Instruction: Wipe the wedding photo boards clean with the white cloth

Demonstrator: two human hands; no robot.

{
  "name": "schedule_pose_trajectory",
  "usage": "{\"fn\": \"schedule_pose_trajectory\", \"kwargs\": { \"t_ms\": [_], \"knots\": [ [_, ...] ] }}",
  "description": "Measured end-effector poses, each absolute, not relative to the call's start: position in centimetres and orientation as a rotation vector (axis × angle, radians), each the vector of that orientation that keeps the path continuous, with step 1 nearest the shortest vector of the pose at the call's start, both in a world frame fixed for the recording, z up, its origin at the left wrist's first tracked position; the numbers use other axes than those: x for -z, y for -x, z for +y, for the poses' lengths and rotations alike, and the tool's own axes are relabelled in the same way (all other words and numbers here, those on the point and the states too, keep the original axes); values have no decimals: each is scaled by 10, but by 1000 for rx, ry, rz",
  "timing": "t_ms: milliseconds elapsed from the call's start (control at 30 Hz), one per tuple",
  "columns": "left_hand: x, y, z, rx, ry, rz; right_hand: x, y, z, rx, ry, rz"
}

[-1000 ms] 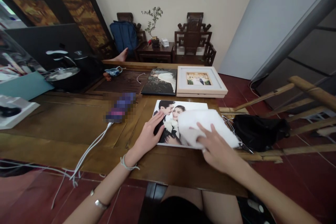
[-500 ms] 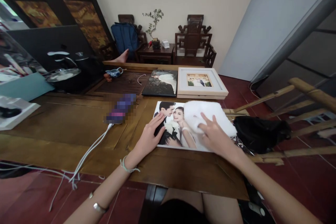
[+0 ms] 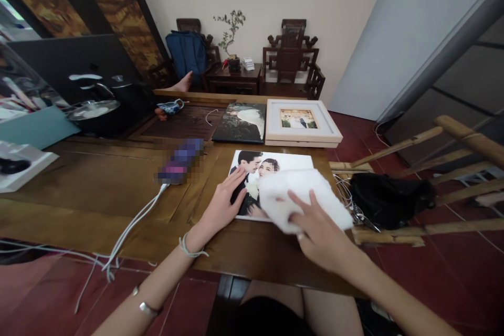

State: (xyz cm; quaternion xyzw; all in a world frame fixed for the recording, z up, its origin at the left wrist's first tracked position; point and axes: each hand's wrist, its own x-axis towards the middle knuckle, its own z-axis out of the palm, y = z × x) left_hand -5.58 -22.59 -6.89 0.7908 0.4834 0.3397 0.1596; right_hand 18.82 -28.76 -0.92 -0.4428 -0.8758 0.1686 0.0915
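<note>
A photo panel (image 3: 293, 160) of a couple lies flat near the front edge of the wooden table (image 3: 118, 184). My left hand (image 3: 223, 202) rests on its left edge, fingers stretched out and thumb apart. Over the panel's lower right part is a fluffy white cloth (image 3: 285, 181). My right hand (image 3: 321, 233) presses on the cloth from above and grips it, some fingers sunk into the pile. The cloth covers much of the picture's right half and hangs past its lower right corner.
Behind the panel lie a dark photo board (image 3: 240, 123) and a white-framed picture (image 3: 303, 121). A phone (image 3: 181, 160) with white cables is to the left. Further left stand a glass-lidded pot (image 3: 94, 113) and a kettle (image 3: 132, 94). A black bag (image 3: 388, 199) sits on the bamboo chair (image 3: 417, 147) at right.
My right hand has drawn the white cloth left and toward me across the photo panel, uncovering its upper right corner. My left hand has stayed on the left edge.
</note>
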Motion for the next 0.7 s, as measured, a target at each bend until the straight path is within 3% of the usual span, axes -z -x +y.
{"fn": "schedule_pose_trajectory", "kwargs": {
  "t_ms": [300, 467, 700],
  "knots": [
    [68, 57, -226, -969, -2264, 1359, 9, -198, -179, -285, 1442, -2455],
    [69, 55, -226, -985, -2290, 1359, 23, -205, -237, -191, 1465, -2507],
    [69, 54, -225, -984, -2317, 1367, 19, -187, -341, -409, 1277, -2707]
  ]
}}
